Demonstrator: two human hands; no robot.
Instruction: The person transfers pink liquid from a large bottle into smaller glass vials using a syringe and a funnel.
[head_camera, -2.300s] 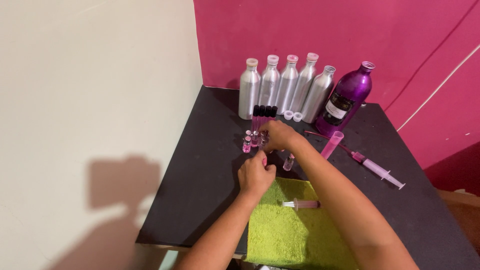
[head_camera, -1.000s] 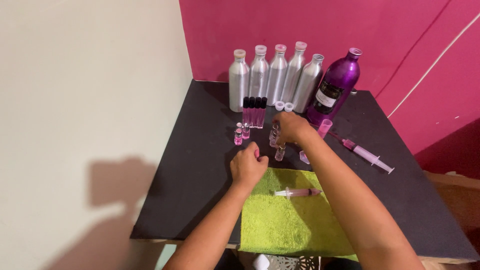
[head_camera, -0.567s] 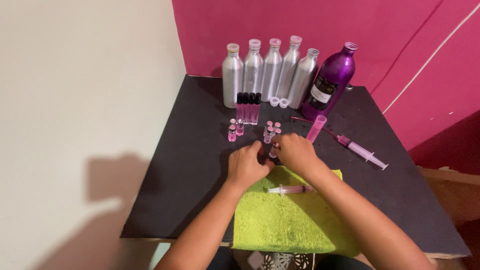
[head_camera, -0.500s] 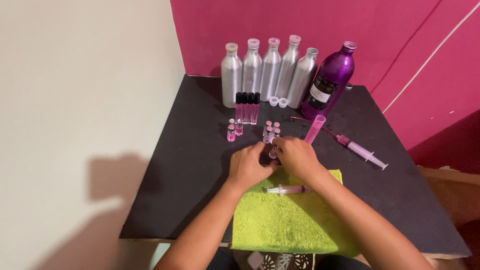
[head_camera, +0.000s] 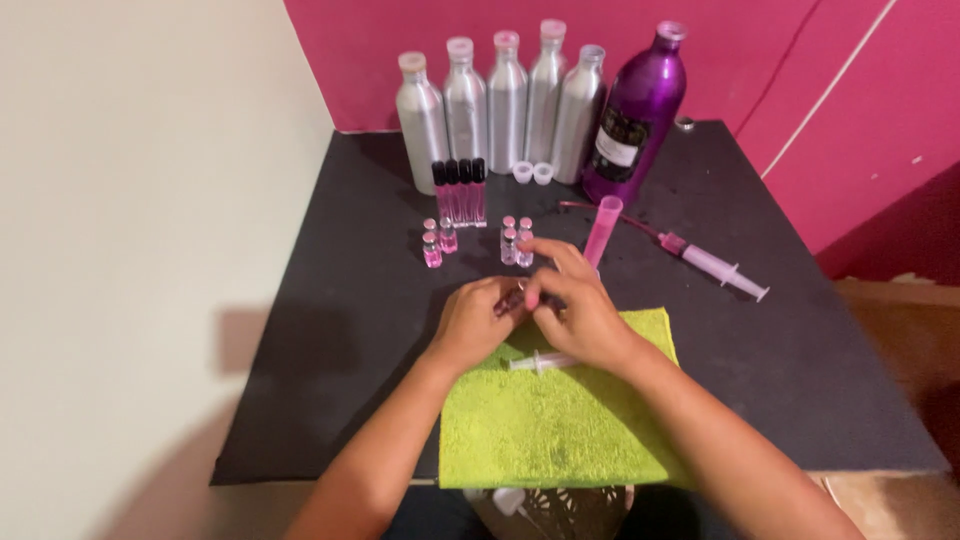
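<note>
My left hand (head_camera: 472, 322) and my right hand (head_camera: 578, 312) meet over the far edge of a green towel (head_camera: 560, 420). Their fingertips pinch a small vial (head_camera: 518, 297) between them, and it is mostly hidden by the fingers. A small syringe (head_camera: 540, 361) lies on the towel just under my right hand. Two groups of small vials with pink liquid (head_camera: 437, 242) (head_camera: 515, 240) stand on the black tabletop (head_camera: 330, 330) just beyond the hands.
Several silver bottles (head_camera: 505, 100) and a purple bottle (head_camera: 635, 115) line the back against the pink wall. Black-capped pink tubes (head_camera: 460, 192), two white caps (head_camera: 532, 172), an upright pink tube (head_camera: 603, 230) and a large syringe (head_camera: 712, 264) stand nearby.
My right hand has drawn back from the group of vials to join my left hand at the towel's edge, bringing a small vial between the fingers.
</note>
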